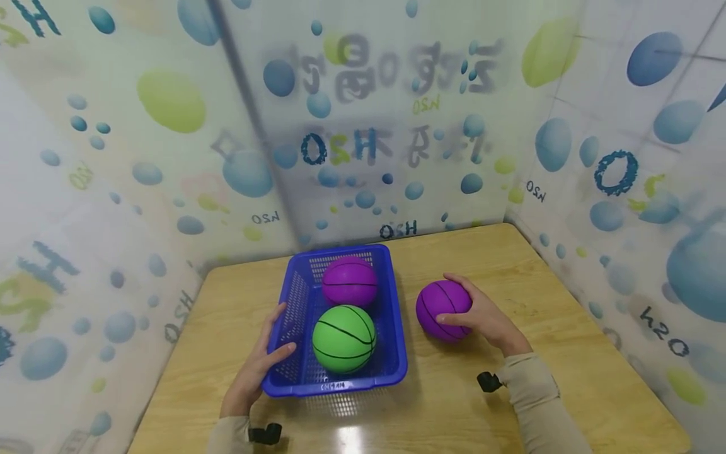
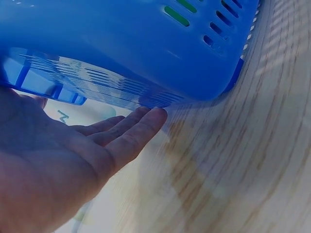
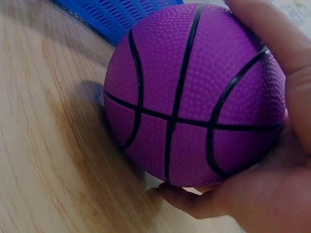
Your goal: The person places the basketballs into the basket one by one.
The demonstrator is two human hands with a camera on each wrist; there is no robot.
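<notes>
A purple toy basketball (image 1: 439,309) with black lines is on the wooden table, to the right of the blue basket. My right hand (image 1: 482,315) grips it from the right, thumb on one side and fingers round the other; the right wrist view shows the same basketball (image 3: 180,107) close up in that hand. At the left side of the blue plastic basket (image 1: 397,315) is my left hand (image 1: 258,369), thumb reaching over the rim. In the left wrist view its straight fingers (image 2: 129,141) lie along the outside of the slotted wall. Inside the basket are a green basketball (image 1: 343,340) and another purple basketball (image 1: 349,277).
The wooden table (image 1: 482,403) reaches back to a patterned curtain (image 1: 363,189), with more of it at both sides. Black wrist mounts (image 1: 265,434) show by the sleeves. The basket stands near the table's back edge, left of its middle.
</notes>
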